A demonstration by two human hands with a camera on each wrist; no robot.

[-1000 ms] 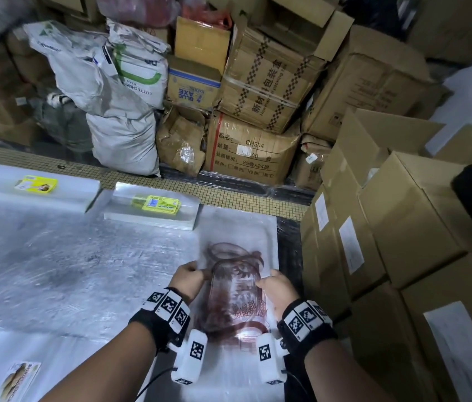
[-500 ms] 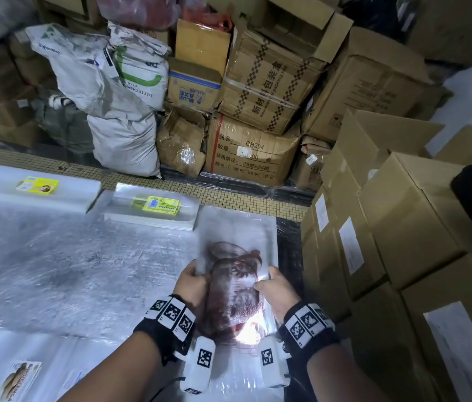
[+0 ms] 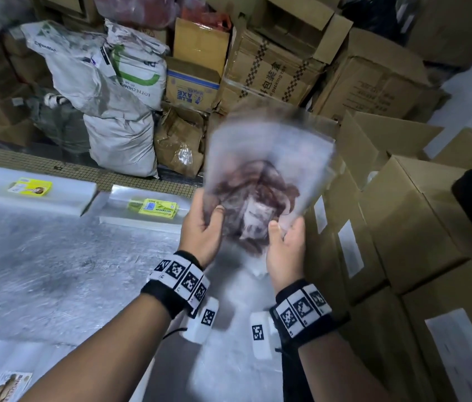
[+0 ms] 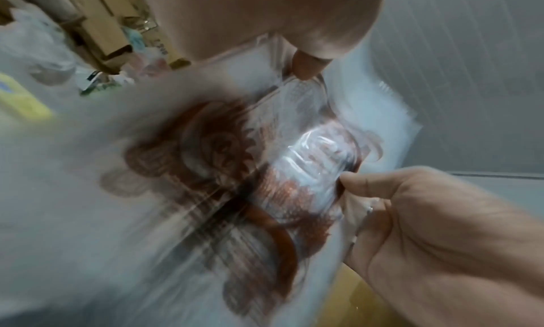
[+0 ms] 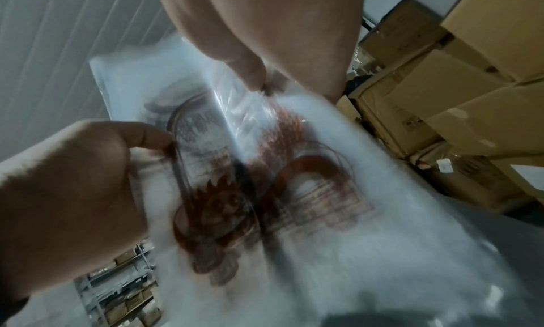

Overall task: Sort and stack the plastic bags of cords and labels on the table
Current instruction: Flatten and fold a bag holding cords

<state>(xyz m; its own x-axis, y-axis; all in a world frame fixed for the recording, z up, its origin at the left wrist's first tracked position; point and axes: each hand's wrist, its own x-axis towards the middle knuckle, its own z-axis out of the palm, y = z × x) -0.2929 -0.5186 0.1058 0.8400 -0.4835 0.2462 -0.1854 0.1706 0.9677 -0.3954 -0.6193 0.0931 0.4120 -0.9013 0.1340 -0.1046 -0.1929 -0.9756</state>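
Both my hands pinch one clear plastic bag by its lower edges, left hand and right hand, lifted off the desk. Between my thumbs, reddish-brown cords and printed labels show blurred.

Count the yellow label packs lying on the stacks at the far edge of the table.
2. One yellow label pack lies on the far-left stack of clear bags; the other lies on the stack just left of the left hand. Others may be hidden.
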